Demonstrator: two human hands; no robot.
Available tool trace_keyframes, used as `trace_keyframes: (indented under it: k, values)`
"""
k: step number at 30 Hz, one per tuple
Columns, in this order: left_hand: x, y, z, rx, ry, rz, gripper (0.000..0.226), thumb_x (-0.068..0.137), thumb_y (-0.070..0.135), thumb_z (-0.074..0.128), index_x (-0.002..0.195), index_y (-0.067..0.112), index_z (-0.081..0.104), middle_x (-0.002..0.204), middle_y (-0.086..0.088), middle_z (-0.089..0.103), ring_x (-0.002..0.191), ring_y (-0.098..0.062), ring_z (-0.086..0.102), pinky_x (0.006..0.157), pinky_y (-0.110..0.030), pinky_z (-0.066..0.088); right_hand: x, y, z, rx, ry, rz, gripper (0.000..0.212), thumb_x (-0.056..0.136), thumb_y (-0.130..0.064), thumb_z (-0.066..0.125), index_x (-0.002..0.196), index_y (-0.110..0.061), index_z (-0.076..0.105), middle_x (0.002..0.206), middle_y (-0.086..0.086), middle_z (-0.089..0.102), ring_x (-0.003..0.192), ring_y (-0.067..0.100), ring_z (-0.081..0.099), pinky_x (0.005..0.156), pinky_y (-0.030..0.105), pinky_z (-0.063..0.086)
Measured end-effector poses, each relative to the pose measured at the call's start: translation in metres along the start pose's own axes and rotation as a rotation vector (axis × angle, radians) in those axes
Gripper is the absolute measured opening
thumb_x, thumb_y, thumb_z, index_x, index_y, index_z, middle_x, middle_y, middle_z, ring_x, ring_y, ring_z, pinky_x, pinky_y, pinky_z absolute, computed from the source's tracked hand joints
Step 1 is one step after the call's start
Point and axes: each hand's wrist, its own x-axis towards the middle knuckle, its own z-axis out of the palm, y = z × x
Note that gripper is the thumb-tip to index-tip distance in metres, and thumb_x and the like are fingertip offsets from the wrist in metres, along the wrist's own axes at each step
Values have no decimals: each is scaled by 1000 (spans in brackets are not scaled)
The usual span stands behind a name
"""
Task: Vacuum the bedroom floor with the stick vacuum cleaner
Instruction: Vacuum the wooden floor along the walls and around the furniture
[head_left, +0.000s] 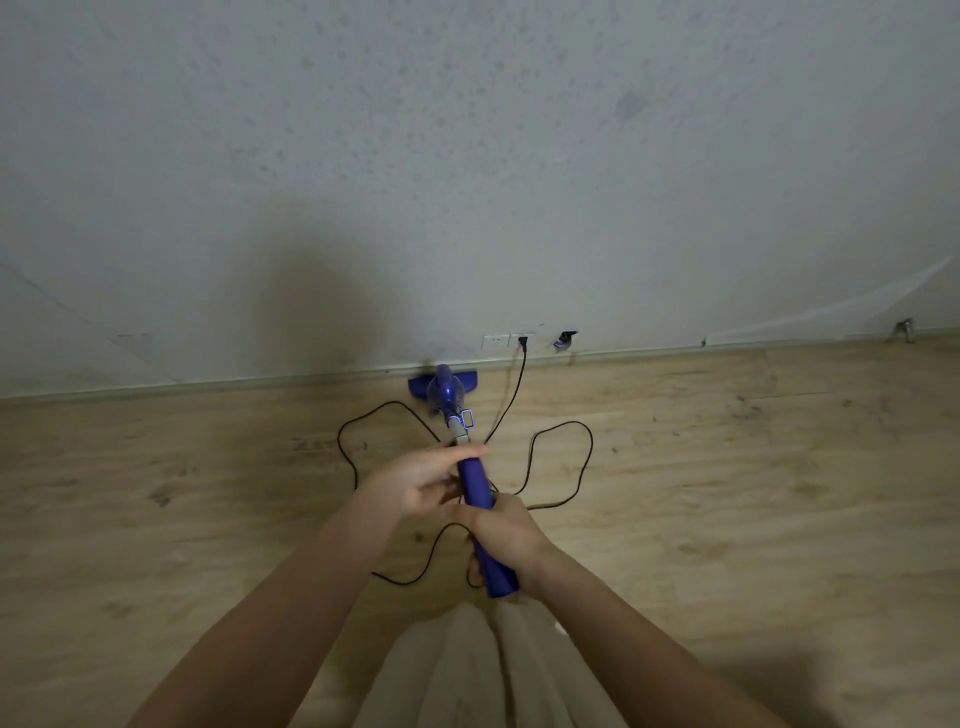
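Note:
A blue stick vacuum cleaner (448, 393) stands in front of me, its floor head against the skirting board at the foot of the wall. Its blue handle (475, 483) slants back toward me. My right hand (506, 535) is wrapped around the lower end of the handle. My left hand (423, 478) rests against the handle higher up, fingers stretched out along it and only loosely curled. The black power cord (563, 462) lies in loops on the wooden floor (727, 493) around the vacuum and runs up to a wall socket (522, 341).
A white, stained wall (467, 182) fills the upper half of the view. A second socket plate (493, 343) and a small dark fitting (564, 340) sit low on the wall. A metal door stop (905, 330) is at the far right. Cord loops lie near my feet.

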Motion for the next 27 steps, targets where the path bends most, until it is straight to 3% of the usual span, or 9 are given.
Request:
trace_keyframes:
  k: [3,7,13,19,24,27]
  values:
    - [-4,3,5,-85,-6,41,25,81,18,74,96,7,58,91,-13,59,75,-19,58,86,-31,51,-10,-13,-4,-49,32,9,10,86,-14,60,93,-10,52,65,6,53,46,16,48,47,26,44]
    - [-21,1,10,-104,-16,87,26,80,11,75,97,4,56,94,-15,56,71,-20,60,66,-29,55,-34,-19,-8,-40,32,7,14,89,-11,58,100,-7,50,62,4,52,43,14,48,43,23,43]
    - [-55,-18,25,-30,-68,108,20,82,7,72,89,6,53,85,-13,55,73,-25,59,77,-36,54,-82,-2,-3,-19,104,-31,16,87,-10,58,101,-5,53,60,4,53,41,13,49,42,23,43]
    - [-91,-47,36,28,-54,121,18,83,0,65,82,8,48,77,-9,50,68,-21,54,62,-32,53,-141,23,19,-5,164,-88,13,87,-11,58,98,-8,52,60,3,53,41,13,49,42,23,43]
    - [-127,-64,56,71,-85,159,14,84,0,62,82,6,50,73,-11,52,63,-22,52,59,-30,51,-187,34,18,-24,201,-134,12,89,-11,56,99,-9,51,61,5,53,42,13,49,42,23,43]
    - [-146,-74,68,153,-105,230,18,83,-2,60,89,7,46,71,-10,49,61,-21,48,64,-32,47,-209,47,22,30,251,-146,22,90,-12,56,109,-6,49,60,4,53,42,13,48,41,23,42]
